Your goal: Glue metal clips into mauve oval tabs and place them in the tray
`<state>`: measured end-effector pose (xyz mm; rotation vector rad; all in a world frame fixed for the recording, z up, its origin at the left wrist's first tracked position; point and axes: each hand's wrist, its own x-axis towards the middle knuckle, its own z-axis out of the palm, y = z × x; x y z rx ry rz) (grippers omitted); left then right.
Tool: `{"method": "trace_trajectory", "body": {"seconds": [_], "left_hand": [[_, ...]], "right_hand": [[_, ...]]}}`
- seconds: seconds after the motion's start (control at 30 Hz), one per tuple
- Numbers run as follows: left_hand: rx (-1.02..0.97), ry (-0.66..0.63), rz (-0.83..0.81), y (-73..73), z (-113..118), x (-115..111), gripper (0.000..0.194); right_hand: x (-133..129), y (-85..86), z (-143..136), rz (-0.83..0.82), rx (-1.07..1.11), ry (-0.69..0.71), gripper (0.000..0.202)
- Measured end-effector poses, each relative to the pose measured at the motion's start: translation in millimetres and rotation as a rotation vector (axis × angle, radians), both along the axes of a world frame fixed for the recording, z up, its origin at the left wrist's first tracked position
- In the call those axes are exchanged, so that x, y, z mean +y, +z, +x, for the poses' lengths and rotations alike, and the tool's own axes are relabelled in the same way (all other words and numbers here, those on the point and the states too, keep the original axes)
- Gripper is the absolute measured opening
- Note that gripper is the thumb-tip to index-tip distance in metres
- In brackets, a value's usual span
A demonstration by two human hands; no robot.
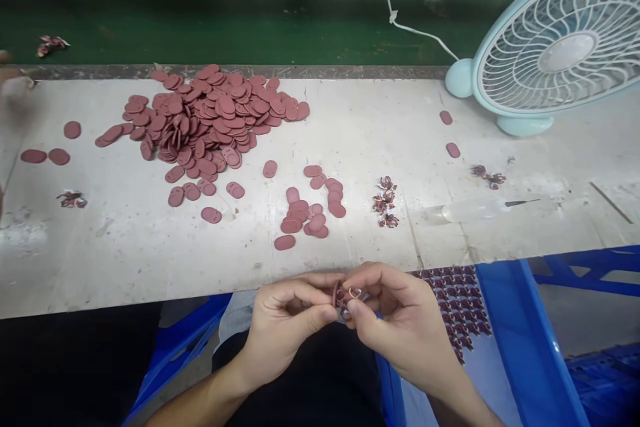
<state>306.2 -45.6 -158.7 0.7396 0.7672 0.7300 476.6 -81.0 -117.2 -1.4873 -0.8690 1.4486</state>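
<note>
Both hands, left hand (285, 327) and right hand (400, 320), pinch one small oval disc (336, 293) and clip (354, 293) over the lap; a slipped fingertip grip could drop them off the table edge (150, 293).

Both hands (345, 320) bare, no gloves, rings or watch. Forearms (200, 400) bare, no sleeves in view. Dark trousers (310, 380) on lap.

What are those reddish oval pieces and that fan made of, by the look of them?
The oval pieces: probably rubber or soft plastic, matte, thin and flat, no shine. The fan: likely moulded plastic, smooth pale blue with a slight gloss on its thin-ribbed grille.
</note>
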Motion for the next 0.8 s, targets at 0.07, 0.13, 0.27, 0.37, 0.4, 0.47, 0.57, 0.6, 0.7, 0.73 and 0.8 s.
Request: {"method": "trace_trajectory", "body": {"seconds": [0.07,0.13,0.27,0.37,0.4,0.47,0.57,0.6,0.7,0.73,0.8], "left_hand": [[-0.002,0.001,-0.001,-0.5,-1.1,0.1,0.012],[-0.014,0.007,-0.013,-2.2,-2.4,-0.9,0.011],[-0.022,0.011,-0.031,-4.1,-3.9,-2.8,0.012],[-0.040,0.007,-0.046,-3.6,-3.7,-2.8,0.012],[-0.046,0.004,-0.051,-3.6,-3.8,-2.8,0.012],[-0.052,0.001,-0.057,-4.0,-4.1,-3.0,0.013],[-0.045,0.003,-0.054,-5.7,-4.8,-4.3,0.013],[-0.045,0.006,-0.049,-6.3,-4.9,-4.9,0.013],[-0.053,0.014,-0.038,-7.5,-4.0,-6.0,0.014],[-0.057,0.013,-0.036,-7.7,-3.5,-6.2,0.014],[-0.058,0.016,-0.031,-7.8,-2.1,-6.3,0.014]], "right_hand": [[-0.5,1.2,0.8,-0.002,-0.003,0.012,0.006],[-1.2,2.5,1.1,-0.002,-0.008,0.014,0.006],[-2.3,2.9,0.1,-0.014,0.008,0.001,0.006],[-3.0,2.8,-0.9,-0.009,0.008,0.000,0.007],[-3.4,3.2,-1.2,0.001,-0.013,0.001,0.007],[-4.6,4.7,-1.7,0.050,-0.082,0.000,0.008],[-7.0,6.8,-2.0,0.169,-0.196,0.004,0.016],[-7.5,7.0,-2.1,0.198,-0.215,0.007,0.019],[-7.0,5.8,-2.7,0.205,-0.180,0.010,0.019],[-6.4,5.1,-3.1,0.196,-0.148,0.004,0.018],[-5.3,3.5,-4.1,0.179,-0.096,-0.018,0.015]]}}
